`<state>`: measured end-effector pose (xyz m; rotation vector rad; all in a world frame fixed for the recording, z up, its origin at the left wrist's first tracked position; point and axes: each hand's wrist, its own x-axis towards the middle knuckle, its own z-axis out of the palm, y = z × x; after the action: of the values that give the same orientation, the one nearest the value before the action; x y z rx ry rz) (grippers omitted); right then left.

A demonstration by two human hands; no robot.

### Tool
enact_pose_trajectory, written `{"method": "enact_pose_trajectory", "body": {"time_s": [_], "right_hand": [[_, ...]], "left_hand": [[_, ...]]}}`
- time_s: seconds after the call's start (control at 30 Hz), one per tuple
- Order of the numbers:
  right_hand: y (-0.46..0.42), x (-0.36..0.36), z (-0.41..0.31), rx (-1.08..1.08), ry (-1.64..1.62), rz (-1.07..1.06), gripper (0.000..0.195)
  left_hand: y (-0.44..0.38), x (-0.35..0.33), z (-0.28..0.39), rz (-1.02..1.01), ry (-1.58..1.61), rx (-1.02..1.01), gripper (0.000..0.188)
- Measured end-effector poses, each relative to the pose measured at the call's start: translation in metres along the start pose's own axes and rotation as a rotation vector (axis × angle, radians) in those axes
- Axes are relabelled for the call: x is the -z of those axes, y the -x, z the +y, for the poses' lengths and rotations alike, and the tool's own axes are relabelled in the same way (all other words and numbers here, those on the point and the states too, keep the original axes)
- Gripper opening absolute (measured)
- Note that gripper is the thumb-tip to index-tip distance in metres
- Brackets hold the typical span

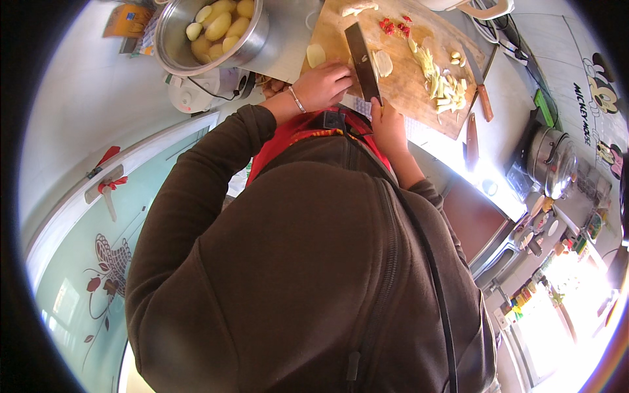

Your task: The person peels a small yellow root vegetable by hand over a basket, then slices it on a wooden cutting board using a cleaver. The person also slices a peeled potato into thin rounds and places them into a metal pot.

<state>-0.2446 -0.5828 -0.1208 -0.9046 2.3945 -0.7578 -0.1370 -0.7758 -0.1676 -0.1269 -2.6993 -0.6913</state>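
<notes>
My right hand [390, 120] grips the handle of a dark-bladed cleaver [361, 56], whose blade stands over a wooden cutting board [334, 29]. Close to the blade's left side, my left hand [327, 83] rests at the board's near edge with its fingers curled down. Whatever lies under those fingers is hidden. A few thin pale slices [382, 64], apparently potato, overlap just right of the blade. One more pale piece [316, 55] lies beyond my left hand. Farther right are pale yellow cut strips [435, 78], peeled garlic cloves [458, 60] and chopped red chilli [393, 27].
A metal pot [164, 42] of peeled potatoes [218, 25] stands left, above a white appliance [186, 93]. Wooden-handled knives [485, 103] lie at the board's right edge. Ginger root [357, 7] sits at the far side. A lidded steel pot [545, 152] stands farther right.
</notes>
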Motion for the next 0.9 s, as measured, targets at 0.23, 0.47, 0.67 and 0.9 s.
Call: {"method": "enact_pose_trajectory", "body": {"time_s": [0.23,0.47,0.67,0.9], "right_hand": [[0.002,0.015,0.005,-0.130,-0.154,-0.125,0.031],[0.015,0.019,-0.002,0.027,-0.044,-0.047,0.027],[0.017,0.019,-0.004,0.015,0.001,-0.072,0.027],[0.014,0.016,-0.016,-0.046,0.122,-0.139,0.030]], "left_hand": [[0.002,0.005,0.000,0.023,0.016,-0.030,0.034],[0.001,-0.001,-0.005,0.071,0.010,-0.055,0.035],[0.003,-0.001,-0.004,0.050,-0.021,-0.052,0.034],[0.004,-0.001,-0.003,0.067,-0.008,-0.029,0.036]]}}
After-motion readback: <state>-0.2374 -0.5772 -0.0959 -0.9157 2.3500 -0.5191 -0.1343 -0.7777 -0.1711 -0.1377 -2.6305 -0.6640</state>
